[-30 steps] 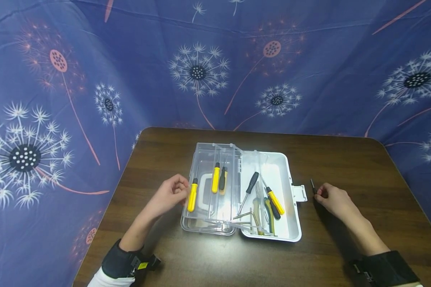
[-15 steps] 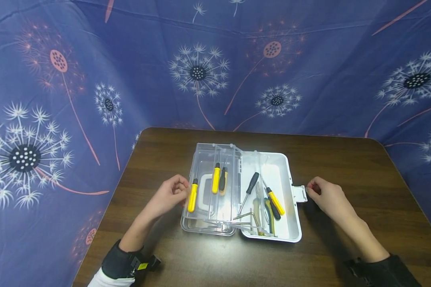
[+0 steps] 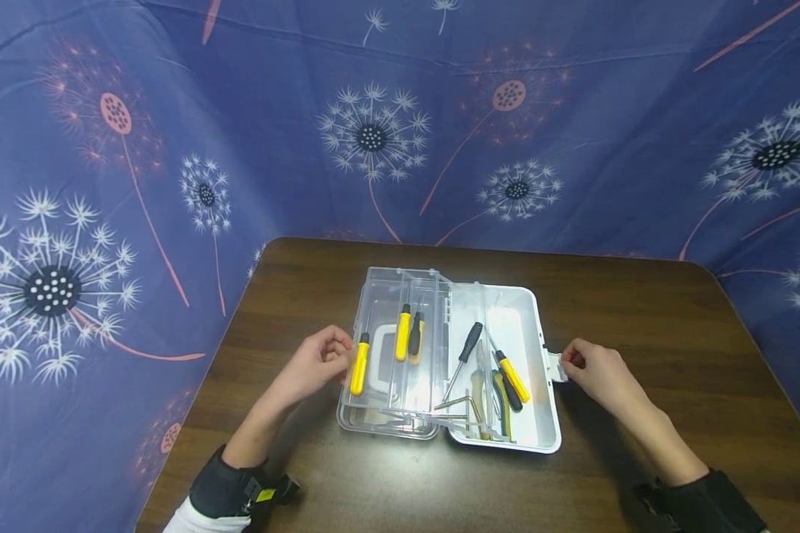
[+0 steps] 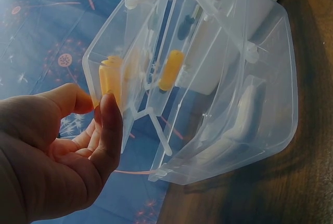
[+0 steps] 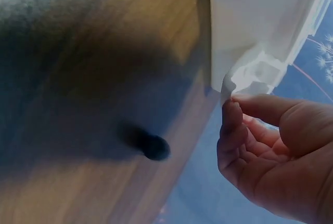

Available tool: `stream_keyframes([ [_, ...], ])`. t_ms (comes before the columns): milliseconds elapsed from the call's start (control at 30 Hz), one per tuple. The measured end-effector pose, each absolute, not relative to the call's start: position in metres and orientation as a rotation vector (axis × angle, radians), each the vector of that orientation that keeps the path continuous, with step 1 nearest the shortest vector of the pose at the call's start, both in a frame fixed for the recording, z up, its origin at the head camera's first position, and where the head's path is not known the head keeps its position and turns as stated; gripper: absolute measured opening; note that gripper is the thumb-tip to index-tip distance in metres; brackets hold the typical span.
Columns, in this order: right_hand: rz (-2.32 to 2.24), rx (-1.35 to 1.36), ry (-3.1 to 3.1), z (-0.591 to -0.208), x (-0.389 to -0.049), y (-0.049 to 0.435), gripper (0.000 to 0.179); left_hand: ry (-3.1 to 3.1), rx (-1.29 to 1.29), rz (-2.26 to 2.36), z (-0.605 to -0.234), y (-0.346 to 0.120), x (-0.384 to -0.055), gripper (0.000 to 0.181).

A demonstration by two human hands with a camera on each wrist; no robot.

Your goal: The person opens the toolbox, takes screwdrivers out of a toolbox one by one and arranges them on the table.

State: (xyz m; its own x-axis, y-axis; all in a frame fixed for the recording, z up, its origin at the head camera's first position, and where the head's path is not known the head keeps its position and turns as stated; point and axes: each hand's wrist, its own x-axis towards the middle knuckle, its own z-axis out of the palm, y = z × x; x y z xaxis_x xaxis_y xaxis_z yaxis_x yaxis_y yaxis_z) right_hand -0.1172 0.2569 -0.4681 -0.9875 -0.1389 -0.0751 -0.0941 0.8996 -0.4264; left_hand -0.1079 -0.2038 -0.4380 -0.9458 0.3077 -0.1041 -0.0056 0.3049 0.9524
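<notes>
A toolbox lies open on the table, with a white base (image 3: 536,318), a clear lid (image 3: 356,418) and clear raised trays (image 3: 381,277). At the trays' left edge my left hand (image 3: 320,359) pinches the clear tray wall (image 4: 89,57) between thumb and fingers, beside a yellow screwdriver (image 3: 359,366). My right hand (image 3: 600,374) pinches the white latch (image 3: 555,366) on the base's right side; the right wrist view shows thumb and forefinger on the latch (image 5: 227,88). Below that hand is a blurred black round-ended object (image 5: 156,147), hidden in the head view.
The trays also hold another yellow screwdriver (image 3: 403,333) and a black-and-yellow one (image 3: 415,337). Inside the base lie a black screwdriver (image 3: 471,342), a yellow-and-black screwdriver (image 3: 513,377), green-handled pliers (image 3: 503,403) and hex keys (image 3: 456,402). A blue patterned cloth (image 3: 400,148) hangs behind.
My right hand has let go of a small dark tool on the table, risen toward the base and taken the latch, which now looks tilted. My left hand has stayed at the tray.
</notes>
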Motion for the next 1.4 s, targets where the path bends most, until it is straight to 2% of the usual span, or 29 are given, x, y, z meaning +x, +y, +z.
stream_keyframes([
  [367,-0.636,-0.191,2.828,-0.488,-0.116,0.241,0.012,2.289,0.270,1.704,-0.439,-0.207,-0.105,0.022],
  [633,-0.643,-0.247,2.813,-0.488,-0.117,0.233,0.029,2.290,0.260,1.706,-0.440,-0.210,-0.104,0.025],
  [833,-0.624,-0.246,2.831,-0.483,-0.120,0.234,0.021,2.334,0.231,1.658,-0.437,-0.212,-0.103,0.025],
  [967,-0.637,-0.252,2.912,-0.469,-0.124,0.239,0.014,2.349,0.222,1.639,-0.435,-0.214,-0.103,0.025],
  [1133,-0.622,-0.285,3.094,-0.438,-0.126,0.230,0.015,2.314,0.241,1.676,-0.436,-0.215,-0.104,0.026],
  [1400,-0.676,-0.534,3.160,-0.389,-0.130,0.159,0.009,2.245,0.229,1.722,-0.434,-0.218,-0.105,0.030],
])
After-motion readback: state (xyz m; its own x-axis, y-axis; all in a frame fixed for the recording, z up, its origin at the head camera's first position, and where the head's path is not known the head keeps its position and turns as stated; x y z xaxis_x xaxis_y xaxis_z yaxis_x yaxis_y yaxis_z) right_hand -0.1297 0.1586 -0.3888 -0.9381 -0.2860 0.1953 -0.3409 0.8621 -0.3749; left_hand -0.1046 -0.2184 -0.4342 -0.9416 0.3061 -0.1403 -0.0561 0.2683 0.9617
